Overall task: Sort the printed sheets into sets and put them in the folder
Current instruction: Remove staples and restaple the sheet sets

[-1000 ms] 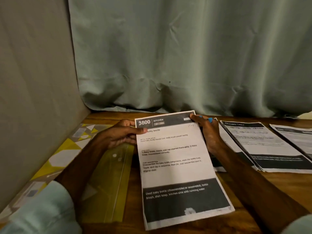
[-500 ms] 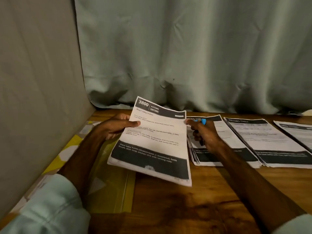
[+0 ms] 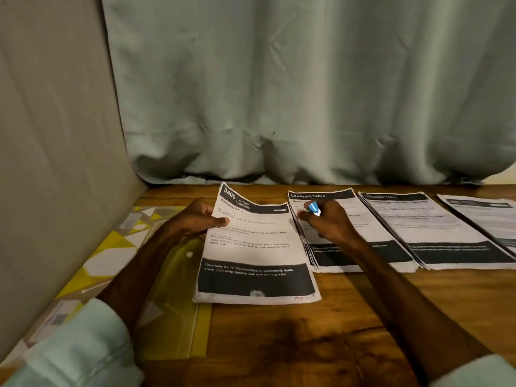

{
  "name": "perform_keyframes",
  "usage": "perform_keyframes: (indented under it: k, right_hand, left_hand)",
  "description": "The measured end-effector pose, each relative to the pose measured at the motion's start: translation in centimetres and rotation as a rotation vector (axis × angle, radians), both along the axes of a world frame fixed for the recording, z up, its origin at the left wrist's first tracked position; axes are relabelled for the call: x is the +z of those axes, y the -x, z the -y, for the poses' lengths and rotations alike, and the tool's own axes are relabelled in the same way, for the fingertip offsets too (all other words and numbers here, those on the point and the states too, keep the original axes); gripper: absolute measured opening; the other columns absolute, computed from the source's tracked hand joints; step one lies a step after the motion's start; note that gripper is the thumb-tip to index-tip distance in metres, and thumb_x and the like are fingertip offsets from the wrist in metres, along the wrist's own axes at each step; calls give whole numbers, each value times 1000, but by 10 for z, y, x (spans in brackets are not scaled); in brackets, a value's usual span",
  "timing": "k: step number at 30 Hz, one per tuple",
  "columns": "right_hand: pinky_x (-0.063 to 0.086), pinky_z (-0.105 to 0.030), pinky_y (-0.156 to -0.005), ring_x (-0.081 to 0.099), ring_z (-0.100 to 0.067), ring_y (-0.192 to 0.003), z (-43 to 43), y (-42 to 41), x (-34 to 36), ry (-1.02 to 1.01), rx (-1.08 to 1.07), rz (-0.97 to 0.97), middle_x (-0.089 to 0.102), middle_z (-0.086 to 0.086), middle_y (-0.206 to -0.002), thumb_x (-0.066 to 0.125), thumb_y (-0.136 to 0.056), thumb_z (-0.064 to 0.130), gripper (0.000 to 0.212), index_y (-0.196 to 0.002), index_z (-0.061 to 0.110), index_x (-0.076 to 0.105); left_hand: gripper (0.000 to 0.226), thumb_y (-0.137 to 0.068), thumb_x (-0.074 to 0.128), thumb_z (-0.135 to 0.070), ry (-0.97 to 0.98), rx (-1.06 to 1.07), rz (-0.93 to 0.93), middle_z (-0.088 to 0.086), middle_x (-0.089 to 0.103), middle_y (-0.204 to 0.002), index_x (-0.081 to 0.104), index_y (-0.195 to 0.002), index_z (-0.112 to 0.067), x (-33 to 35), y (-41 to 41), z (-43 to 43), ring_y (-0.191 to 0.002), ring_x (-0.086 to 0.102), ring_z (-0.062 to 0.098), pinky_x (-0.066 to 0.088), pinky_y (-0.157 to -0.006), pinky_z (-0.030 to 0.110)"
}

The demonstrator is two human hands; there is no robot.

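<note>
- Now left hand (image 3: pixel 195 222) grips kitchen sheets (image 3: pixel 252 247) by their left edge, near back-left corner of table (image 3: pixel 335 331).
- Right hand (image 3: pixel 326 222) curled over adjacent stack (image 3: pixel 368 227); grip unclear.
- Yellow folder (image 3: pixel 178 317) along left edge.

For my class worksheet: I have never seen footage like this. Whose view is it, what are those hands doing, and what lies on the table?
No machine here: a camera worn on a person's head looks down at their two hands. The left hand holds the Kitchen sheets by their left edge. The right hand, pinching a small blue object, is over a Dressing Table stack. A second stack and a third stack lie further right on the wooden table; a yellow folder lies under the left arm.
</note>
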State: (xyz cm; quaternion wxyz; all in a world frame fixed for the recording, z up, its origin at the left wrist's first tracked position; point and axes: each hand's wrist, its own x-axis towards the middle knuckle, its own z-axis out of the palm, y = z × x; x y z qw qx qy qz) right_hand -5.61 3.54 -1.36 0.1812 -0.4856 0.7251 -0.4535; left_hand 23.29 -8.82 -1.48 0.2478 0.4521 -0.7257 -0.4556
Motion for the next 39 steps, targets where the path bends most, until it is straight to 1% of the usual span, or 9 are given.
perform_keyframes:
  k: [3, 6, 10, 15, 18, 26, 29, 33, 39]
  right_hand:
    - [58, -43, -88, 62, -18, -97, 0, -1, 3, -32, 27, 49, 66, -1, -112, 74, -91, 32, 35, -121, 20, 63]
    - [49, -27, -68, 59, -15, -85, -6, -2, 9, -56, 108, 71, 66, -5, -103, 64, -98, 31, 14, -110, 23, 61]
    - [44, -12, -53, 58, -8, -79, -25, 5, 14, -79, 208, -92, 65, -1, -105, 60, -102, 30, 29, -129, 19, 57]
    - [57, -30, -85, 67, -16, -101, -77, 33, 10, -64, 147, -240, 70, -1, -116, 81, -84, 30, 44, -124, 16, 68]
    - [47, -17, -68, 62, -11, -92, -121, 58, 11, -80, 35, -300, 68, 2, -107, 85, -79, 38, 48, -120, 19, 69]
    - [42, -22, -59, 64, -9, -77, -199, 85, -11, -186, -115, -474, 72, 4, -88, 85, -81, 37, 27, -103, 25, 76]
    - [37, -17, -57, 57, -2, -71, -210, 85, -21, -157, -139, -465, 68, 7, -86, 84, -81, 37, 32, -110, 24, 76]
    - [38, -22, -56, 62, -12, -73, -217, 87, -23, -170, -145, -444, 70, 2, -83, 83, -81, 45, 33, -100, 19, 74]
    - [34, -21, -52, 56, -5, -64, -224, 80, -22, -167, -121, -403, 61, 7, -72, 80, -85, 41, 25, -85, 22, 63]
  left_hand:
    - [6, -84, 82, -23, 193, 49, 55, -17, 74, -72, 77, -86, -21, -2, -1, 3, -72, 75, 5, 56, -55, 18]
    - [13, -81, 85, -34, 361, 99, 132, -22, 69, -67, 78, -79, -23, -4, 2, 6, -67, 71, -4, 49, -53, 12]
    - [31, -83, 80, -45, 489, 109, 309, -12, 74, -81, 79, -81, -15, -10, 7, 7, -67, 70, 4, 53, -57, 27]
    - [45, -74, 81, -61, 456, 179, 396, -3, 78, -92, 79, -85, -17, -20, 8, 11, -74, 71, 13, 61, -71, 39]
    - [49, -74, 82, -61, 477, 239, 364, 4, 78, -103, 79, -97, -18, -24, 18, 1, -88, 72, 22, 60, -80, 42]
    - [88, -77, 83, -52, 690, 397, 540, 26, 44, -142, 43, -139, -2, -30, 43, -32, -131, 37, 45, 41, -101, 55]
    - [75, -82, 80, -40, 800, 310, 504, 25, 43, -143, 47, -138, -3, -30, 54, -48, -133, 34, 45, 36, -104, 55]
    - [39, -79, 83, -29, 895, 111, 421, 16, 60, -123, 66, -109, -10, -31, 69, -69, -123, 47, 39, 32, -106, 46]
    - [19, -86, 77, -29, 815, -118, 408, 4, 64, -116, 67, -99, -19, -17, 98, -115, -124, 47, 26, 42, -98, 40]
